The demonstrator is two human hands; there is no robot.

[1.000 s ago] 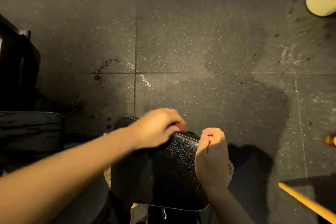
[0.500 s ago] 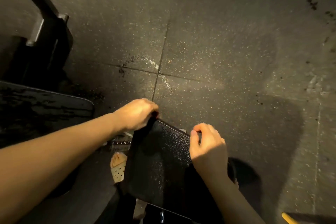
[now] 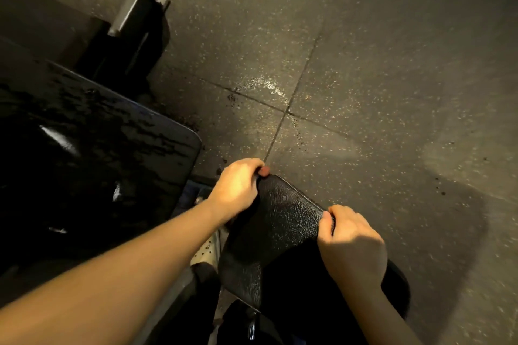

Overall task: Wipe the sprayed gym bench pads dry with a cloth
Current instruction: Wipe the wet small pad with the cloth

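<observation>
A small black grained bench pad (image 3: 283, 224) lies low in the middle of the head view, its surface speckled with fine droplets. My left hand (image 3: 238, 187) grips its far left corner, fingers curled over the edge. At the far right corner my right hand (image 3: 350, 241) does the same, thumb on top. A larger black pad (image 3: 92, 148) fills the left side, wet and streaked with spray. I see no cloth in either hand.
A dark metal upright of the bench frame (image 3: 140, 8) rises at the top left. Speckled rubber floor tiles (image 3: 378, 92) spread to the right, with a wet patch (image 3: 269, 87) by the seam. A white perforated piece (image 3: 206, 252) shows under my left forearm.
My hands have spread apart along the small pad's far edge, the left one sliding to its left corner. The view has swung left, showing more of the large wet pad.
</observation>
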